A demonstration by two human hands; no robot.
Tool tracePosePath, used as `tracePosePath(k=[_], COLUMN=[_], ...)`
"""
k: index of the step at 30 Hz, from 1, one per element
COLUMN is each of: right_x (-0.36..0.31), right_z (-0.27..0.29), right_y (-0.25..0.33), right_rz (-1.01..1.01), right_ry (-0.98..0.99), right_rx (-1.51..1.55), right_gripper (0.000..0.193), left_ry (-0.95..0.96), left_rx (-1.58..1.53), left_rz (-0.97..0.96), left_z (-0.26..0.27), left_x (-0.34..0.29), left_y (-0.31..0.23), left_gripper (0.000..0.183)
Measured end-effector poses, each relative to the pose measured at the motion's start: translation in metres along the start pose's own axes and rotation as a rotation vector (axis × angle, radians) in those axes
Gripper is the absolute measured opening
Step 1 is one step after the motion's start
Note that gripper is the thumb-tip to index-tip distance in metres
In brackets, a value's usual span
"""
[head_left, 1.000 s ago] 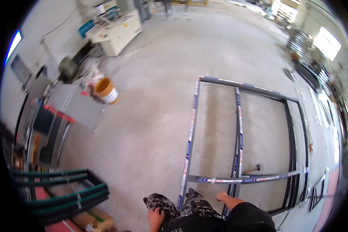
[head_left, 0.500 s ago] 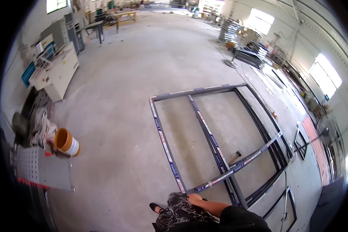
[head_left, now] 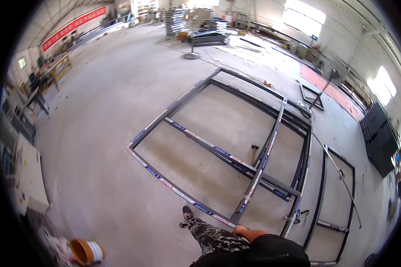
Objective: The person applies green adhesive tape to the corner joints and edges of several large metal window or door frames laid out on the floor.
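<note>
A large dark metal frame (head_left: 179, 190), partly wrapped in blue, white and red printed film, is propped above the concrete floor, its supports mostly hidden. Inside it run a lengthwise bar (head_left: 205, 143) and a crossbar (head_left: 267, 155). A hammer (head_left: 254, 153) with a wooden handle is by the junction of these bars. My right hand (head_left: 240, 229) hangs low beside the frame's near corner; its fingers are too small and hidden to show whether they touch or hold anything. My left hand is out of view.
A smaller dark frame (head_left: 352, 200) lies at right, with a long thin rod (head_left: 338, 169) across it. Behind are a pedestal fan (head_left: 332, 73) and a round-based stand (head_left: 192, 55). An orange bucket (head_left: 82, 251) and a white cabinet (head_left: 29, 178) stand at left.
My view has swung to the right, bringing the smaller frame and a stack of dark panels further in. My right hand stays near the large frame's near corner; my legs have shifted in stride.
</note>
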State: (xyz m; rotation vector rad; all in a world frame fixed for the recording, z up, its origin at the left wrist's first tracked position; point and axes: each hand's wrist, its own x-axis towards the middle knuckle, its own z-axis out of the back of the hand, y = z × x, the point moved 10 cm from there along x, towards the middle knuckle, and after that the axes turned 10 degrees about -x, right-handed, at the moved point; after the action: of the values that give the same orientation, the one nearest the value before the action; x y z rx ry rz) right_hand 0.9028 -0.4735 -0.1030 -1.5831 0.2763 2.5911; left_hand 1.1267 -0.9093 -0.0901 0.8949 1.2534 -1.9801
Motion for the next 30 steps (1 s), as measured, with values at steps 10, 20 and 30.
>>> tracePosePath(k=[10, 20, 30], right_x=[0.027, 0.065, 0.012], right_z=[0.202, 0.217, 0.062], right_y=[0.169, 0.2, 0.276], right_rz=[0.015, -0.127, -0.54], right_ry=[-0.241, -0.546, -0.233], right_rx=[0.239, 0.837, 0.756], right_gripper=[0.031, 0.026, 0.032], left_ry=[-0.193, 0.066, 0.118], left_rx=[-0.744, 0.41, 0.053], left_rz=[-0.018, -0.265, 0.026], left_z=[0.252, 0.284, 0.459], left_x=[0.166, 0.253, 0.393], left_y=[-0.15, -0.319, -0.38], left_gripper=[0.025, 0.026, 0.018])
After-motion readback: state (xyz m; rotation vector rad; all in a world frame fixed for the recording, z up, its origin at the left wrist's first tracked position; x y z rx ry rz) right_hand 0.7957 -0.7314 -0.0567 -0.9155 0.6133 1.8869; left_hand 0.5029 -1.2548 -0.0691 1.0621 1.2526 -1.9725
